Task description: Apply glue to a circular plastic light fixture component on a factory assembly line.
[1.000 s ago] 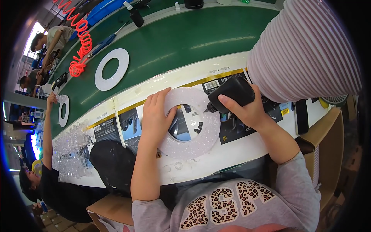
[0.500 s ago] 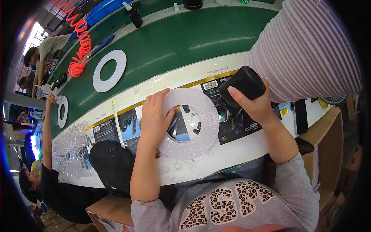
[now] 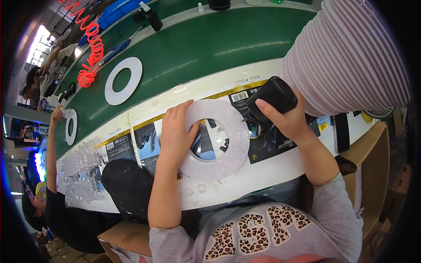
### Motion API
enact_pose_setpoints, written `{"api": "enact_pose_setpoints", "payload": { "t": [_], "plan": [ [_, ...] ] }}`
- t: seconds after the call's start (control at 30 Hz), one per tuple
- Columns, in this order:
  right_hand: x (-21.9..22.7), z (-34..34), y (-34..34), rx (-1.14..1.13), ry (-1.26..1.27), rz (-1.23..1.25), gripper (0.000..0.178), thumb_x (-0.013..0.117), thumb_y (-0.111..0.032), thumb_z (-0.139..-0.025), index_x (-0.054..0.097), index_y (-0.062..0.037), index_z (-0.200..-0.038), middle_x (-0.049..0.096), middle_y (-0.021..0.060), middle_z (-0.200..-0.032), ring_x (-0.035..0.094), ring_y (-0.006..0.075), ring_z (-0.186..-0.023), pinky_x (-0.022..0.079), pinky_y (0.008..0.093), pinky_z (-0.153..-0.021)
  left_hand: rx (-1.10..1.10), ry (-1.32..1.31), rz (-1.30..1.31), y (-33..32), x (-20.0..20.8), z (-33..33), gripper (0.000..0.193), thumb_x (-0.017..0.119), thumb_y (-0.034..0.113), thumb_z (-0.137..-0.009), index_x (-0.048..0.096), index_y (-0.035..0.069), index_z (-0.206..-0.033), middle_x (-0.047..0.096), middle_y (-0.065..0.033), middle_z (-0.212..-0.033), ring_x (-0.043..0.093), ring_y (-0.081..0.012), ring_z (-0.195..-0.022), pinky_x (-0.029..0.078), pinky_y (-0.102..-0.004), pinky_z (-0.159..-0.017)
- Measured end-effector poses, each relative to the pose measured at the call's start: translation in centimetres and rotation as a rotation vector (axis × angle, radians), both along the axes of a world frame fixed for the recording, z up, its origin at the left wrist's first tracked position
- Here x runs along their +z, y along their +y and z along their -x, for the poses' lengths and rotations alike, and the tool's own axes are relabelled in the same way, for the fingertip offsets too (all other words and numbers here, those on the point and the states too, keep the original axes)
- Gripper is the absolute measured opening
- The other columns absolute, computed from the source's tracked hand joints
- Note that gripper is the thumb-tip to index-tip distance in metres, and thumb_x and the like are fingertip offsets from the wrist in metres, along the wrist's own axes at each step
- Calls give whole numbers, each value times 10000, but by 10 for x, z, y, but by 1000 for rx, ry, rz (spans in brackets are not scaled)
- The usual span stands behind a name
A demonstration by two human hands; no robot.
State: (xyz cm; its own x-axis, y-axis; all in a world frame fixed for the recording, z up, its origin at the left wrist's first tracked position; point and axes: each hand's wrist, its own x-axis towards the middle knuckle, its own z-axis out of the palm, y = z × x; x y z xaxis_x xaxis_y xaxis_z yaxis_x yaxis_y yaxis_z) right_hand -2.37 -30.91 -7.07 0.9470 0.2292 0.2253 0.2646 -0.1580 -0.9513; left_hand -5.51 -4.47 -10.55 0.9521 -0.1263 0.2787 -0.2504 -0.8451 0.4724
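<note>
A flat, speckled white ring [image 3: 234,153] lies over printed sheets on the worktable in front of me. My left hand [image 3: 177,131] grips its left side, the fingers across its face and the thumb by the inner hole. In my right hand [image 3: 287,116] is a rounded black handheld tool [image 3: 274,97], tilted, with its narrow lower end close to the ring's right rim. Whether that end touches the rim, I cannot tell. My right fingers are mostly hidden behind the tool. A tall stack of similar white rings [image 3: 346,57] rises to the right.
Another ring [image 3: 123,81] lies on the green belt [image 3: 210,39]; a co-worker's hand [image 3: 57,115] is at a further ring [image 3: 71,127]. Clear plastic pieces [image 3: 81,171] cover the table's left. A black phone-like slab [image 3: 341,131] and cardboard box [image 3: 368,175] are at right.
The black tool and my right hand have shifted slightly left and tilted a little. My left hand and its ring stay almost still. A person in the far left background has moved.
</note>
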Motion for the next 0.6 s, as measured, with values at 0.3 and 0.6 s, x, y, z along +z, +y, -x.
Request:
{"api": "enact_pose_setpoints", "payload": {
  "t": [0.3,0.6],
  "plan": [
    [1,-1,0,4,-7,11,142,687,-78,-793,628,10,-888,657,42,-788,602,74,-725,489,227,-661,-4,4,2,-2,0,0,505,710,65,-717,535,45,-1190,601,-133,-1100,521,-314,-1066,429,-392,-919],
    [0,-2,1,-2,-14,-16,148,687,-78,-793,622,8,-892,654,38,-786,595,69,-723,483,226,-656,-1,3,-2,-2,-1,0,514,710,63,-716,531,45,-1197,599,-132,-1098,518,-316,-1068,427,-392,-922]
  ]
}}
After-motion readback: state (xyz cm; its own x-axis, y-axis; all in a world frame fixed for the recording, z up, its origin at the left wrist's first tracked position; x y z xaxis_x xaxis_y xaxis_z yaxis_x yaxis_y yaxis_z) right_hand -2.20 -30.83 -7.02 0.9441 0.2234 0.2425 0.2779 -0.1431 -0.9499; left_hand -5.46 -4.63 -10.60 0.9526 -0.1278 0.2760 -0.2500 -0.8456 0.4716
